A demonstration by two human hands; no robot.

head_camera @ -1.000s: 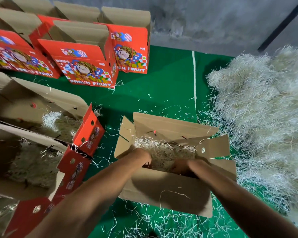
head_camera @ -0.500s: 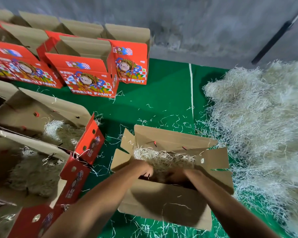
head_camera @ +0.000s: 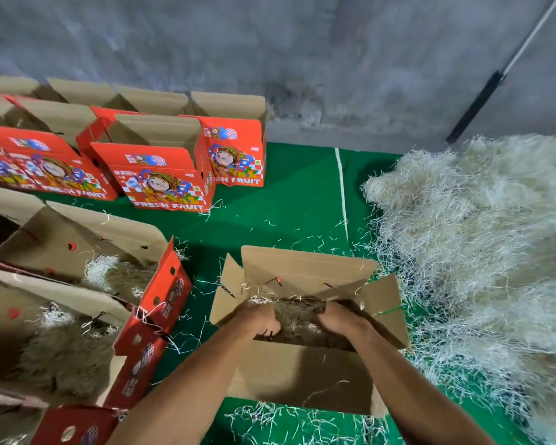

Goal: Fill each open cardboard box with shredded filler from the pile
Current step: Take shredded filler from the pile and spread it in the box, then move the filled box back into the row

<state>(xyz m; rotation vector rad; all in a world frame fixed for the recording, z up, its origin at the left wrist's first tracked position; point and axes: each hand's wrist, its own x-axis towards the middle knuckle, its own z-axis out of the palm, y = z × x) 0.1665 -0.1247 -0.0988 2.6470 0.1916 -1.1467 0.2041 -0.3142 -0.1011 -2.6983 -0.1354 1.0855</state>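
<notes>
Head view: both hands are down inside the open box [head_camera: 302, 377] that sits on the green floor [head_camera: 296, 200] straight ahead of the person. The left hand [head_camera: 264, 319] is at the box's left end, the right hand [head_camera: 337, 319] toward its right, and both have fingers curled into the filler [head_camera: 297, 311] lying in the bottom, apparently pressing or bunching it. How tightly they grip I cannot tell, since the fingertips are buried in the strands.

This box looks only thinly filled, so more seems needed. The pile [head_camera: 475, 245] lies to the right of the box, just beside its right flap, with its bulk running away from the person toward the wall [head_camera: 302, 59]. The right hand is the nearer one to it, so the next grab is likely a sideways reach to the right.

At left, two opened boxes [head_camera: 77, 277] already hold filler. Farther back stands a row of red boxes [head_camera: 161, 175], flaps up, contents hidden.
</notes>
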